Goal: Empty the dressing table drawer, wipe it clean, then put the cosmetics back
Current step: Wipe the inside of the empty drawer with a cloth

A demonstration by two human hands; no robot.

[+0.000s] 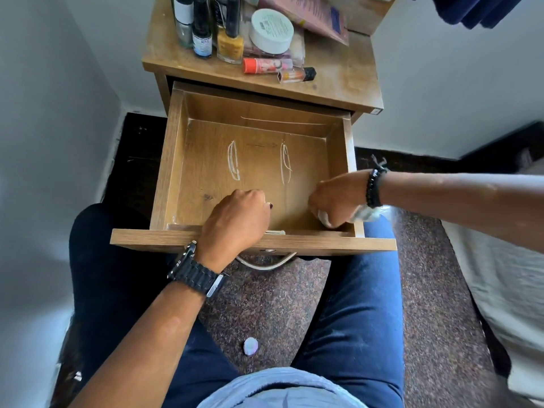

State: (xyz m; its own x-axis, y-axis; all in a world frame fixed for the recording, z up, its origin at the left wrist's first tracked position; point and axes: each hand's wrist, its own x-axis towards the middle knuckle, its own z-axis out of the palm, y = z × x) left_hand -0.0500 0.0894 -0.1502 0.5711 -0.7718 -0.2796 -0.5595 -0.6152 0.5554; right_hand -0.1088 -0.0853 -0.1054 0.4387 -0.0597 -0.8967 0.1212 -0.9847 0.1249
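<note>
My left hand [235, 219] grips the drawer's [176, 160] front edge; my right hand [335, 198] clutches a white cloth [323, 217] in its front right corner. Cosmetics [232, 39] stand on the worktop [338, 78].

Drawer [170, 172] wood-grain laminate, matt, floor scuffed with pale scratch marks. Table top [338, 81] same wood look, slight sheen, worn. Drawer handle [265, 265] shiny metal. Far bottles [203, 28] glossy glass; jar [270, 30] matt white plastic. Floor [265, 304] speckled polished stone. Jeans [362, 304] blue denim. Watch strap [194, 275] black, matt, metal clasp. White cloth [323, 217], crumpled, in right hand [335, 198].
</note>
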